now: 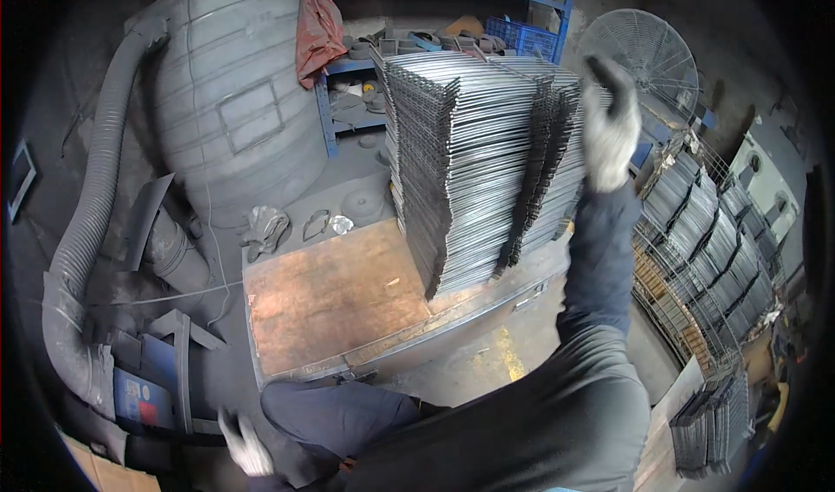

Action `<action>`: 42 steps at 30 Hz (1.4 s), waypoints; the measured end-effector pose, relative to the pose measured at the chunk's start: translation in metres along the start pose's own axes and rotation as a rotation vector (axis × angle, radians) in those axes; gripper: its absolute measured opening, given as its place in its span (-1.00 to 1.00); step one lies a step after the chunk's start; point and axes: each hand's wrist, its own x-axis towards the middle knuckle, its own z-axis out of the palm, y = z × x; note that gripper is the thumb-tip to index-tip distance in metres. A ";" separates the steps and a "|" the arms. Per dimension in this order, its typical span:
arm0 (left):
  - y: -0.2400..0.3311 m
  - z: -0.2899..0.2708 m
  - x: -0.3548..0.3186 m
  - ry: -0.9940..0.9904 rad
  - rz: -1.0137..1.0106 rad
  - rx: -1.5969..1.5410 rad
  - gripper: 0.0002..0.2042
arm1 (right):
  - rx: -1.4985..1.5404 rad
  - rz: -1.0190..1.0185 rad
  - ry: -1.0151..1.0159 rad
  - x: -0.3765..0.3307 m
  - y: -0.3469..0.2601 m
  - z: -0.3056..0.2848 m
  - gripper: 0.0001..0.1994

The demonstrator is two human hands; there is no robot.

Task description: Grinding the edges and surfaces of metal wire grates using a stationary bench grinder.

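Note:
A tall stack of thin grey metal strips with toothed ends (pixel 487 170) stands on a wooden-topped bench (pixel 339 292). My right hand (pixel 613 131), in a white glove with dark patches, is raised at the upper right side of the stack. Its fingers point upward and look stretched out, somewhat blurred; I cannot tell whether they touch the strips. Low at the left, my left hand (pixel 246 444), also gloved, hangs away from the bench with its fingers apart and nothing in them.
Behind the bench stand a blue shelf (pixel 330 109) with a red cloth (pixel 319 35) and a large grey tank (pixel 243 83) with a ribbed hose (pixel 104 144). At right are a round fan (pixel 644 57) and a wire cage (pixel 687 309) with more metal pieces. Crumpled gloves (pixel 265 229) lie by the bench's far edge.

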 end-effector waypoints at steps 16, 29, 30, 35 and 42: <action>0.586 0.305 0.148 -0.400 1.009 0.314 -0.10 | -0.622 0.574 -1.185 0.113 0.185 -0.009 -0.17; 0.598 0.394 0.144 -0.733 1.139 0.629 -0.13 | -0.637 0.331 -1.355 0.105 0.232 -0.002 -0.26; 0.606 0.391 0.137 -0.764 1.057 0.629 -0.08 | -0.720 0.036 -1.451 0.110 0.257 -0.015 -0.44; 0.631 0.381 0.141 -0.762 1.024 0.554 0.08 | -0.637 0.193 -1.220 0.120 0.240 0.014 -0.23; 0.616 0.411 0.147 -0.809 1.054 0.745 0.20 | -0.489 0.542 -1.387 0.105 0.223 0.034 -0.02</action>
